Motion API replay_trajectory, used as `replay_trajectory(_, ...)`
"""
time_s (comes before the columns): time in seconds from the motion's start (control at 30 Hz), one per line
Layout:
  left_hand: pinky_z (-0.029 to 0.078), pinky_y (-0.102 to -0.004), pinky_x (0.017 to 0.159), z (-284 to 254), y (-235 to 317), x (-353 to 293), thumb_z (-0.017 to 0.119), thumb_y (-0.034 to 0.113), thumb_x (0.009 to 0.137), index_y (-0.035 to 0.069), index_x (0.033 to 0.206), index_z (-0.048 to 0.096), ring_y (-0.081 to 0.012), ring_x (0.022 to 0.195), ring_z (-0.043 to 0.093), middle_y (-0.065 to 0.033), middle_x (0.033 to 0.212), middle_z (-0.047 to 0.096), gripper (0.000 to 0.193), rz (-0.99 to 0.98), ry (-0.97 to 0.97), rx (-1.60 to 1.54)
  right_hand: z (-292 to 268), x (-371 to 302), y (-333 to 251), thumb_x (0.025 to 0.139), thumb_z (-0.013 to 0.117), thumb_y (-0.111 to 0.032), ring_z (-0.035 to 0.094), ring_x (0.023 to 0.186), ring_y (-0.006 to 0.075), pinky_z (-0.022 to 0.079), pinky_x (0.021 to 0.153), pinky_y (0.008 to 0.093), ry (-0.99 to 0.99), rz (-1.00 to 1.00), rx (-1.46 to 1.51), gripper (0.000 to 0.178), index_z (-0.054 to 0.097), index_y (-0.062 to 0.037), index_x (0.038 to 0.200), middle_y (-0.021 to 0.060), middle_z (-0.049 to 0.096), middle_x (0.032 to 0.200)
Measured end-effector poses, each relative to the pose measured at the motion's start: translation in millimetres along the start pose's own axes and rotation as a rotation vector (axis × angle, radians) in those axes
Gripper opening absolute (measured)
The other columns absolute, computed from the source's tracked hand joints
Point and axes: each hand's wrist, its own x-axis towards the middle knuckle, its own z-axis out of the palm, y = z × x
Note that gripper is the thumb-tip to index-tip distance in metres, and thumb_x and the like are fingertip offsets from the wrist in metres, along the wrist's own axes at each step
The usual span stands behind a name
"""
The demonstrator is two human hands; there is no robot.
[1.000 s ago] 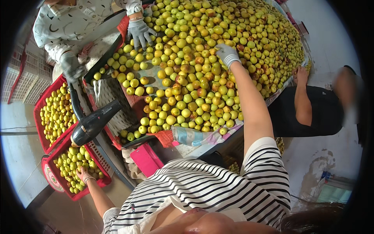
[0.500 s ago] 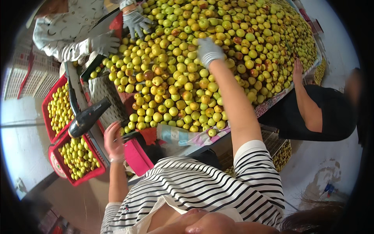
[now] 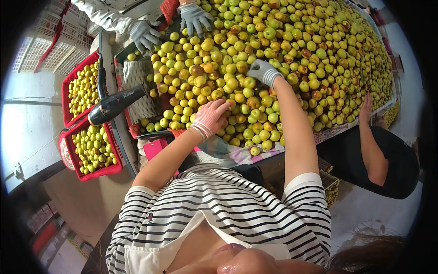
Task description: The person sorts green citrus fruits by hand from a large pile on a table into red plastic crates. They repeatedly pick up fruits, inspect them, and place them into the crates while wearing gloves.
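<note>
A wide heap of yellow-green jujubes (image 3: 292,50), some with reddish-brown patches, covers the table before me. My left hand (image 3: 210,120), in a pink-and-white striped glove, rests on the near-left part of the heap with its fingers extended over the fruit. Farther in and to the right, my right hand (image 3: 264,73) wears a grey glove and touches the jujubes, its fingers bent and thumb apart. No fruit shows in either hand, though the undersides are hidden.
A co-worker's gloved hands (image 3: 195,19) lie at the heap's far left edge. Another person's bare hand (image 3: 366,108) touches its right side. A black hair dryer (image 3: 115,105) stands over two red crates (image 3: 119,166) of jujubes at left. Near me is a pink box (image 3: 155,149).
My left hand has come from beside the pink box onto the jujubes. The right hand remains over the heap, its fingers now clearer. The whole view has shifted slightly.
</note>
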Motion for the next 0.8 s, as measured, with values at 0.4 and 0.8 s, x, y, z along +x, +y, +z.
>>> replay_trajectory(0.4,0.053,-0.0355,0.078,-44.3,-27.3,57.5,0.064,0.008,0.085,0.005,0.101,0.068,-0.0315,0.090,0.065,-0.0130,0.098,0.067,0.016,-0.121,0.419,-0.306,-22.9,-98.2,21.6,0.084,0.063,-0.009,0.059,0.066,0.0123,0.048,0.047,0.0238,0.226,-0.321,1.152,0.016,0.060,-0.0020,0.098,0.0063,0.062,0.085)
replay_trajectory(0.8,0.056,-0.0451,0.077,-11.3,19.2,-20.4,0.067,0.048,0.088,0.013,0.111,0.057,-0.0245,0.088,0.063,-0.0099,0.101,0.062,0.043,-0.884,0.068,-2.237,104.6,-143.7,-52.3,0.089,0.064,-0.032,0.062,0.102,0.0311,0.050,0.092,0.0416,0.419,-0.505,0.158,0.029,0.064,-0.0082,0.107,0.0136,0.065,0.107)
